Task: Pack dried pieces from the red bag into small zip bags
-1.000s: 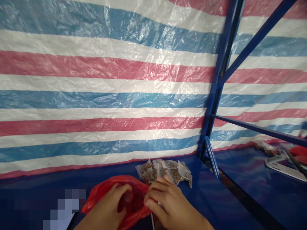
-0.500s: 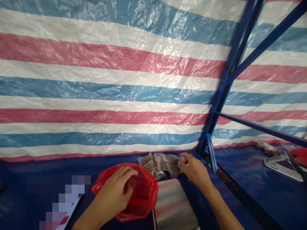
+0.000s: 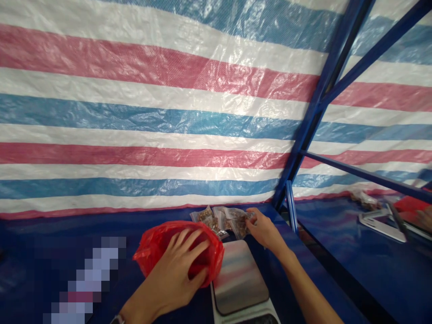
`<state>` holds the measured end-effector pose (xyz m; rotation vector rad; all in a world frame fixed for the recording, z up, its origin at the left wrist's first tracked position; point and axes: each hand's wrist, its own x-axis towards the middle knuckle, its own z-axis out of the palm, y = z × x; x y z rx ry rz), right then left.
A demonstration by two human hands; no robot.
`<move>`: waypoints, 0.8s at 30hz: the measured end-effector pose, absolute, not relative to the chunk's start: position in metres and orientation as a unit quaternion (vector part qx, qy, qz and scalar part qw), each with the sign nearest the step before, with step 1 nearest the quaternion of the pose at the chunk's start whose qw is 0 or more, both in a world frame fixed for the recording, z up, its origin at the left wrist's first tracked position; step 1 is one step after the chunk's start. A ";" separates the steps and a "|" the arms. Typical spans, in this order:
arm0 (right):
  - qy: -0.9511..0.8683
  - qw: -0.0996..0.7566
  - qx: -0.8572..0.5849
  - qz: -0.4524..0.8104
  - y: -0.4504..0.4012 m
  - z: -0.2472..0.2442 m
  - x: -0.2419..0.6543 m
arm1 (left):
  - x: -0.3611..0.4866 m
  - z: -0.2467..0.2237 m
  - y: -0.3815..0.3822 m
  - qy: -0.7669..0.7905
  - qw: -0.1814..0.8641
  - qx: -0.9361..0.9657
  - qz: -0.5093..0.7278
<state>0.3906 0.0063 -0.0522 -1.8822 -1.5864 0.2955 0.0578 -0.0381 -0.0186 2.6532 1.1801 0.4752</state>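
A red plastic bag (image 3: 148,243) stands with its mouth open on the blue surface. My left hand (image 3: 182,265) reaches over its near rim with the fingers spread; nothing shows in its grasp. Behind the bag, several small clear zip-lock bags (image 3: 219,221) lie in an overlapping pile, filled with brownish bits. My right hand (image 3: 261,228) is at the right end of this pile, its thumb and index finger closed on the edge of one zip-lock bag. Between my arms sits a flat scale (image 3: 241,276) with a shiny metal plate, and nothing lies on it.
A striped tarpaulin (image 3: 151,135) hangs behind the blue tabletop (image 3: 135,213). Blue metal bars (image 3: 303,135) rise at the right. Past a dark gap, another blue surface holds a white device (image 3: 381,227), a clear plastic bag (image 3: 364,199) and something red (image 3: 410,207).
My left hand has spread its fingers and moved slightly right over the red bag's mouth. My right hand stays by the zip-lock bags. The view has shifted, showing more of the scale.
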 end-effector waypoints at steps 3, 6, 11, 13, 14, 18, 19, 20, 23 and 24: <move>-0.605 0.354 -0.702 0.128 0.009 -0.055 0.394 | 0.058 -0.024 -0.036 0.432 0.080 0.884 0.160; -0.592 0.397 -0.689 0.134 0.012 -0.052 0.398 | 0.057 -0.026 -0.032 0.461 0.038 0.867 0.184; -0.563 0.510 -0.637 0.133 0.008 -0.026 0.388 | 0.058 -0.022 -0.026 0.481 -0.022 0.837 0.260; -0.546 0.594 -0.568 0.160 0.001 -0.011 0.375 | 0.059 -0.017 -0.028 0.474 -0.029 0.819 0.323; -0.543 0.624 -0.534 0.175 -0.004 -0.004 0.366 | 0.060 -0.014 -0.031 0.460 -0.020 0.813 0.357; -0.590 0.640 -0.420 0.256 -0.028 0.011 0.325 | 0.068 -0.002 -0.048 0.360 0.128 0.820 0.427; -0.606 0.632 -0.403 0.266 -0.034 0.012 0.314 | 0.071 -0.001 -0.053 0.345 0.178 0.818 0.425; -0.625 0.622 -0.388 0.267 -0.041 0.011 0.305 | 0.074 -0.001 -0.057 0.339 0.224 0.810 0.422; -0.683 0.584 -0.351 0.265 -0.058 0.004 0.282 | 0.082 -0.006 -0.063 0.348 0.327 0.773 0.418; -0.697 0.570 -0.345 0.265 -0.062 0.002 0.277 | 0.084 -0.008 -0.063 0.349 0.352 0.762 0.417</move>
